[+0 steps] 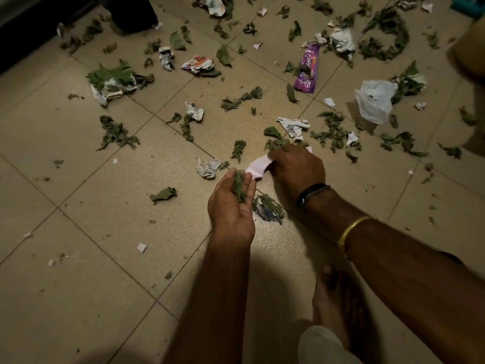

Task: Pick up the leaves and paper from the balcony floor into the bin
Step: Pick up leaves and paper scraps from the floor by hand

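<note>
Wilted green leaves and crumpled paper scraps lie scattered over the beige tiled floor (91, 206). My left hand (231, 208) is cupped palm up, holding a clump of leaves (239, 189). My right hand (296, 169) reaches further out, palm down, gripping a pale pink paper (256, 168) together with some leaves (274, 143). A crumpled newspaper ball (208, 168) lies just left of both hands. A small pile of leaves and paper (267, 210) rests on the floor between my wrists. A dark bin (131, 11) stands at the far upper left, partly cut off.
A purple wrapper (307, 68) and a white plastic bag (374, 99) lie at the far right. More paper balls (196, 64) and leaf heaps (385, 38) cover the far floor. My bare foot (336, 303) is below my right forearm. A dark wall edge (15, 40) runs along the upper left.
</note>
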The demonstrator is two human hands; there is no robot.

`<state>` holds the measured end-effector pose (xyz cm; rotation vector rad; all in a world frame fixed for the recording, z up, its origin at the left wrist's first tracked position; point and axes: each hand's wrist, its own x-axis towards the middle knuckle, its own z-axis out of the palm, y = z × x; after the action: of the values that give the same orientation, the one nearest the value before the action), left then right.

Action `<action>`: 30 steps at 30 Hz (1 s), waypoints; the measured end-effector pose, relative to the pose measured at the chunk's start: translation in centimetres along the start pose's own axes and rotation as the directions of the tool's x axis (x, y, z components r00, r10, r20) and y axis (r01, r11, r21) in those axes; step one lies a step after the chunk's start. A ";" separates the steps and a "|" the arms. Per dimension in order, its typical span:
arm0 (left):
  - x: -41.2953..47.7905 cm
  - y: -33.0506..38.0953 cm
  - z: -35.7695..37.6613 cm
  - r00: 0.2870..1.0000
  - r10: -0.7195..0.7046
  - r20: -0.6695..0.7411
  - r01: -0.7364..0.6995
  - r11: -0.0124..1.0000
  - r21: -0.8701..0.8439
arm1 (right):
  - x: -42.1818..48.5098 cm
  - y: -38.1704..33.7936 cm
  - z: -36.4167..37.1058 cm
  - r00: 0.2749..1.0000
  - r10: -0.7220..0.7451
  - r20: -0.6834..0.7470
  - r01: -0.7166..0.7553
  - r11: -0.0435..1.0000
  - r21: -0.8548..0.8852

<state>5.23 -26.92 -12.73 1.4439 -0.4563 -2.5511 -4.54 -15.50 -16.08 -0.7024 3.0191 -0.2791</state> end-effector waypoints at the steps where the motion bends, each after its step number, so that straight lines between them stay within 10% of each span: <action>1: 0.1 0.0 -0.1 1.000 0.013 0.002 -0.014 1.000 0.017 | -0.3 0.2 -0.4 0.999 0.024 -0.041 -0.022 0.999 0.042; 7: -0.7 -1.1 0.2 1.000 0.004 0.029 -0.006 0.995 0.101 | -3.9 -0.6 -4.4 0.946 0.072 -0.316 0.077 0.897 0.435; 11: -2.5 -1.7 0.6 0.956 -0.151 0.252 0.135 0.988 0.081 | -5.7 -3.3 -5.6 0.955 0.233 -0.182 -0.024 0.675 0.737; 17: -3.1 0.6 -0.5 0.948 -0.114 0.296 0.104 0.993 0.048 | -6.3 -4.3 -5.1 0.996 -0.039 -0.084 0.085 0.753 0.652; 24: -1.2 3.6 -4.1 0.991 0.094 0.100 -0.100 0.993 0.061 | -6.2 -3.0 -2.2 0.965 0.134 0.225 -0.225 0.863 0.453; 30: -0.4 4.3 -6.3 0.984 0.175 0.028 -0.178 0.970 0.168 | -6.8 -5.0 0.5 0.958 -0.129 0.256 0.087 0.982 0.169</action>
<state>10.82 -31.95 -13.92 1.3718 -0.7853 -2.4313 3.80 -17.00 -15.79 -0.8196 2.6761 -0.3855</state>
